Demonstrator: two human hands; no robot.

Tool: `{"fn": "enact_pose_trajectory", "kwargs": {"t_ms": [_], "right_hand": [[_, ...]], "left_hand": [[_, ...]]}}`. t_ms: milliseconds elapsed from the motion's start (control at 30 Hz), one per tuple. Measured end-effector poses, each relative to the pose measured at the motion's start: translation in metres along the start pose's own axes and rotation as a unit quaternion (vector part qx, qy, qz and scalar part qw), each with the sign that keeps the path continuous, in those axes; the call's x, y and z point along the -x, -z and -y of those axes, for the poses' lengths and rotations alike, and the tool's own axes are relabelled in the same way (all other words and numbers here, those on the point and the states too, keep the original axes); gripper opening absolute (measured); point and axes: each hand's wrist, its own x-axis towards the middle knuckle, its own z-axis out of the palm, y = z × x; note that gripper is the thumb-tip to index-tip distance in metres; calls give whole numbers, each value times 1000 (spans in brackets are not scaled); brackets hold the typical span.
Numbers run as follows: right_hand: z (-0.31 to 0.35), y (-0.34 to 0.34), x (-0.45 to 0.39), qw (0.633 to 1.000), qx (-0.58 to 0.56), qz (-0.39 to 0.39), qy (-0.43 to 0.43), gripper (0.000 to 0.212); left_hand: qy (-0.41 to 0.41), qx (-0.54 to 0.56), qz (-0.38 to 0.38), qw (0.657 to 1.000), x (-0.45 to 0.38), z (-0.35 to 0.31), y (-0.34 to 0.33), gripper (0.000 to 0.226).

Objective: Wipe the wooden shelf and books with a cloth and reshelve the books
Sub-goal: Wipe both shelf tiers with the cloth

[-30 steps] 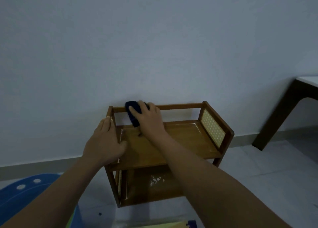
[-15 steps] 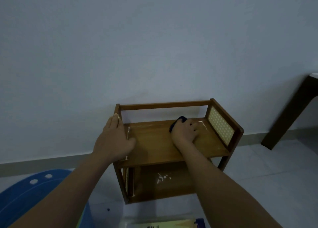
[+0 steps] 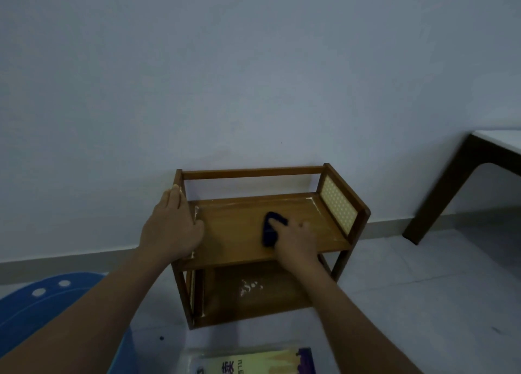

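Note:
A small two-tier wooden shelf [image 3: 239,173] stands on the floor against the wall, with no books on it. My left hand [image 3: 172,227] grips its left side panel, thumb on the upper board. My right hand [image 3: 296,239] presses a dark blue cloth [image 3: 270,229] flat on the upper board, right of its middle. The lower board carries white specks [image 3: 251,286]. A yellow and purple book [image 3: 253,363] lies flat on the floor at the bottom edge of the view, in front of the shelf.
A blue mat [image 3: 42,303] covers the floor at the lower left. A dark wooden table leg [image 3: 439,201] with a white top [image 3: 499,138] stands at the right. Pale floor tiles [image 3: 423,289] lie between shelf and table.
My right hand slid the cloth from the back left corner to the back right of the upper board, then back toward the front middle. My left hand stayed on the left panel.

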Motion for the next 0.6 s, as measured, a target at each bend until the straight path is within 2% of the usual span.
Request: {"fn": "enact_pose_trajectory", "kwargs": {"t_ms": [100, 200, 267, 333, 400, 467, 600], "right_hand": [[-35, 7, 11, 994, -42, -48, -93, 58], [-34, -7, 44, 981, -109, -153, -58, 66], [-36, -32, 73, 960, -156, -233, -7, 75], [-43, -64, 99, 940, -200, -278, 7, 80], [-48, -99, 111, 940, -222, -258, -6, 80], [-51, -125, 111, 947, -227, -225, -20, 71], [-60, -168, 84, 967, -215, -132, -32, 64]], "left_hand": [[-8, 6, -13, 1000, 0, -1, 2, 70], [-28, 129, -99, 986, 14, 1, 1, 60], [-30, 254, -188, 948, 35, 5, -15, 55], [-3, 365, -214, 906, 59, 8, -42, 57], [52, 425, -186, 884, 74, 11, -78, 59], [108, 452, -164, 870, 78, 11, -104, 44], [171, 509, -177, 825, 71, 9, -127, 34]]}}
